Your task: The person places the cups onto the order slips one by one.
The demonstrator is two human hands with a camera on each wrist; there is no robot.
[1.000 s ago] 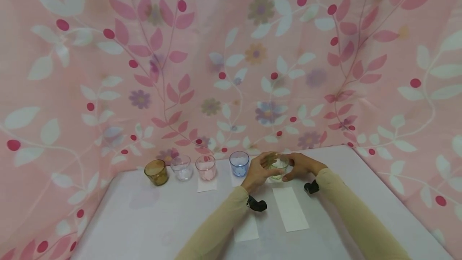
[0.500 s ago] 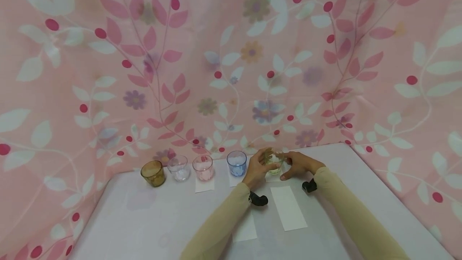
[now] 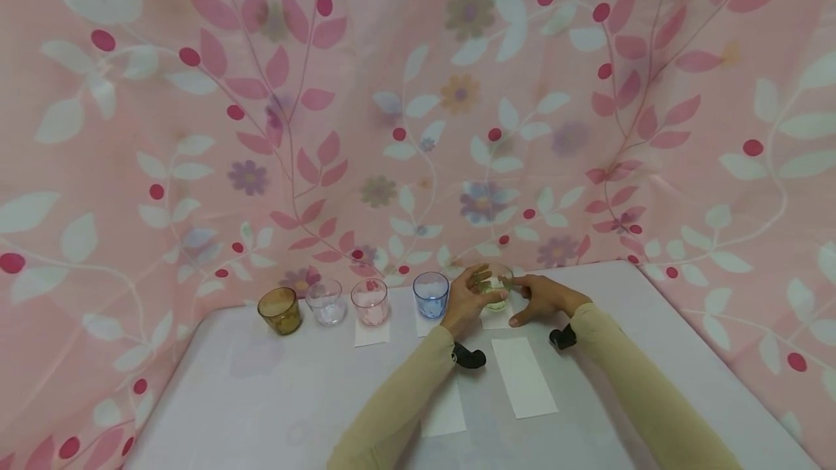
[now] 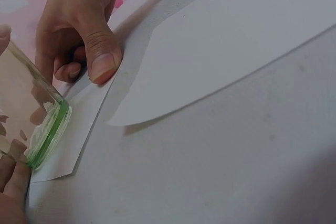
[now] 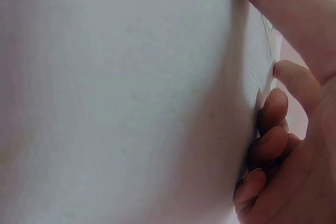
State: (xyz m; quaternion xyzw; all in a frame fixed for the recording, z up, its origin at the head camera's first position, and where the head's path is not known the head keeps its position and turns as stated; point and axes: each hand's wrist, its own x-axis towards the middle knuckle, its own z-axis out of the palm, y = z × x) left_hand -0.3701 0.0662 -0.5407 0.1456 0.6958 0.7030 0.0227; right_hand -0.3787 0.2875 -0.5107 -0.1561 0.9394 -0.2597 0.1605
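Note:
A clear drinking glass with a pale green tint (image 3: 500, 284) is held in my left hand (image 3: 465, 307), thumb on the near side. Its green base (image 4: 55, 129) is tilted in the left wrist view, just over a small white paper strip (image 3: 496, 320). My right hand (image 3: 547, 300) lies to the right of that strip. In the left wrist view the right thumb (image 4: 102, 66) presses down at the strip's edge. The right wrist view shows its index finger stretched out and the other fingers (image 5: 269, 142) curled with nothing seen in them.
Left of the hands stand a blue glass (image 3: 431, 297), a pink glass (image 3: 370, 303), a clear glass (image 3: 326, 304) and an amber glass (image 3: 281, 312). Nearer lie two white paper strips, one long (image 3: 525, 377) and one partly under the left sleeve (image 3: 445, 412). Behind hangs a pink floral cloth (image 3: 418, 93).
My left hand has lifted the green-tinted glass slightly and shifted it left, so more of the paper strip below shows. The right hand has stayed almost in place, now apart from the glass.

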